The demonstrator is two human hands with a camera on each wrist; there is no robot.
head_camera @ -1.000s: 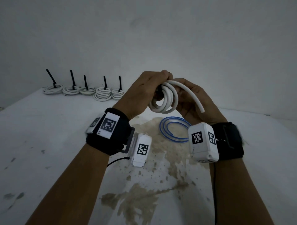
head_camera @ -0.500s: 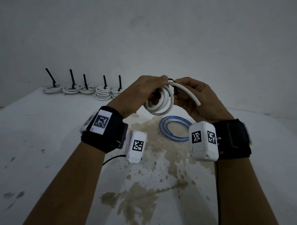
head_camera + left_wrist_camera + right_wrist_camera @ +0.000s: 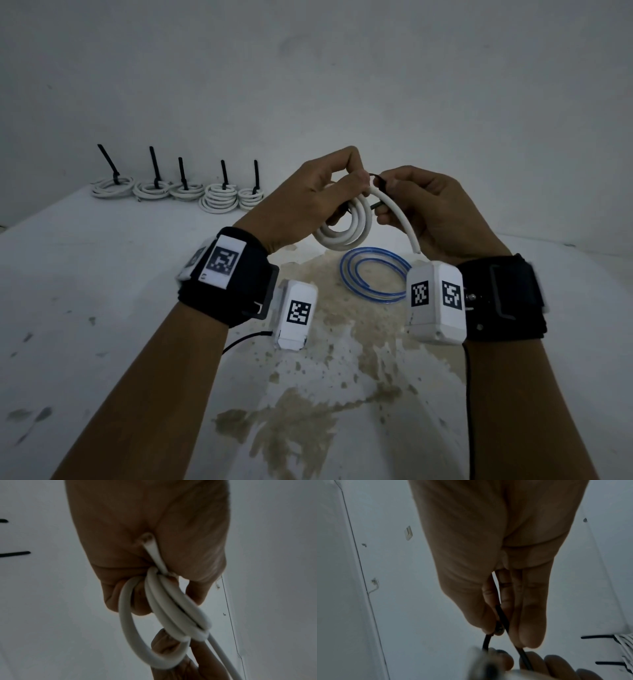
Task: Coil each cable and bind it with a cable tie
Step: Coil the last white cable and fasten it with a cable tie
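Observation:
My left hand [image 3: 354, 180] grips the top of a white cable coil [image 3: 346, 224] held in the air above the table. In the left wrist view the loops [image 3: 171, 615] hang from the curled fingers. The cable's free end [image 3: 406, 228] curves down to the right. A thin black cable tie [image 3: 376, 179] loops over the top of the coil. My right hand [image 3: 385, 188] pinches it between thumb and fingers. The right wrist view shows both strands of the tie [image 3: 502, 620] between the fingertips.
A blue cable [image 3: 375, 279] lies loosely coiled on the white table [image 3: 102, 308], below the hands, on a brown stained patch. Several tied white coils [image 3: 219, 198] with upright black tie tails line the far left by the wall.
The hands have drawn slightly apart. The right hand has let go of the coil and now pinches the black tie over its top. The coil hangs lower from the left hand.

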